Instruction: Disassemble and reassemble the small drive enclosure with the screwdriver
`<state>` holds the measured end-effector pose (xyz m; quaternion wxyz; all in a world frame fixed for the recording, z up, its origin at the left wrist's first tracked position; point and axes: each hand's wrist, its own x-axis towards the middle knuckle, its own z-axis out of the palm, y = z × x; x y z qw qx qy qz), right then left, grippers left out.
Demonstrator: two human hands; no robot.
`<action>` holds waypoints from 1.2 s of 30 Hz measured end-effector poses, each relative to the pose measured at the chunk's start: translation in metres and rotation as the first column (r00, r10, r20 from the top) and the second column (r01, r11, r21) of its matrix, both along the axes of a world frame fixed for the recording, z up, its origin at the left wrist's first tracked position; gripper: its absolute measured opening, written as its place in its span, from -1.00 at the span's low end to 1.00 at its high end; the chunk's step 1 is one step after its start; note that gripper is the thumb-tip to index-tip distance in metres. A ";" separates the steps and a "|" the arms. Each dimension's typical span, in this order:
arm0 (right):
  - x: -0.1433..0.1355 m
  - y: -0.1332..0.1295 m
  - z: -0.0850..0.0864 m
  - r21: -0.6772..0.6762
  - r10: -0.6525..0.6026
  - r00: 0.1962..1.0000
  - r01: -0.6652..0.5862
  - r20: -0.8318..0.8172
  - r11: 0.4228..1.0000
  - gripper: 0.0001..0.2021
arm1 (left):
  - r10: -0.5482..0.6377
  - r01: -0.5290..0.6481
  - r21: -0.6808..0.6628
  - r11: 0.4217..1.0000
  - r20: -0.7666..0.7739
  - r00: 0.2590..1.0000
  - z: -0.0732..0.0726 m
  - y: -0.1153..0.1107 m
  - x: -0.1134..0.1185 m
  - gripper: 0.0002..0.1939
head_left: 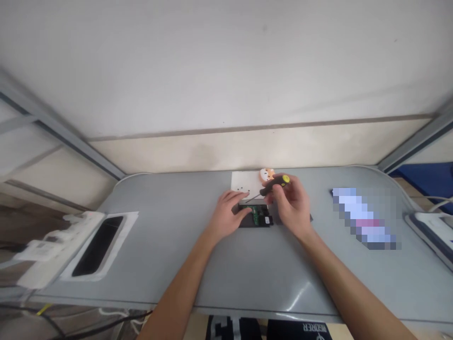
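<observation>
Circuit board (pixel 255 215) and its black case (pixel 256 225) lie flat on the grey table (pixel 170 212), at about its middle, with the left hand (pixel 227 215) at the case's left end. The left thumb reaches onto the board, and the fingers extend over the far edge, spread apart from the thumb. The right hand (pixel 294 208) has its thumb and fingers clamped on the dark handle of a screwdriver (pixel 275 184) with a yellow end. The shaft slants down to the left, its tip at the case's far edge; whether it touches is too small to tell.

Just beyond the case is a white sheet (pixel 244 179) with several small dark pieces (pixel 241 188) on it. An orange-and-white animal figure (pixel 266 175) sits at the sheet's right side, behind the screwdriver. A dark flat thing (pixel 311 217) shows partly beside the right wrist.

Farther left, a black phone (pixel 97 245) lies on white paper (pixel 131 221), beside a white power strip (pixel 67 245) with plugs in it. Well to the right lies a pixelated object (pixel 364 222), and beyond it a white-and-dark device (pixel 432 231) is partly in view.
</observation>
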<state>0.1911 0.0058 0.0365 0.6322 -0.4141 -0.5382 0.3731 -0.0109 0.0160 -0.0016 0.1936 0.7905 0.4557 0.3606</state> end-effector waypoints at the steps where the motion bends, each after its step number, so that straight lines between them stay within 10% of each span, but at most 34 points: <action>1: -0.001 0.001 -0.001 -0.009 -0.001 1.000 0.001 0.005 1.000 -0.77 | 0.010 -0.010 -0.016 1.000 -0.001 1.000 0.002 0.000 -0.001 -0.64; 28: -0.010 0.003 -0.017 -0.121 0.050 0.991 -0.035 0.124 0.992 -0.67 | -0.032 0.035 0.012 0.999 -0.190 0.981 0.009 -0.002 -0.009 -0.74; 36: -0.011 0.016 0.005 -0.132 0.188 0.939 -0.156 0.287 0.979 -0.70 | -0.034 0.040 0.022 0.999 -0.219 0.975 0.006 -0.003 -0.009 -0.76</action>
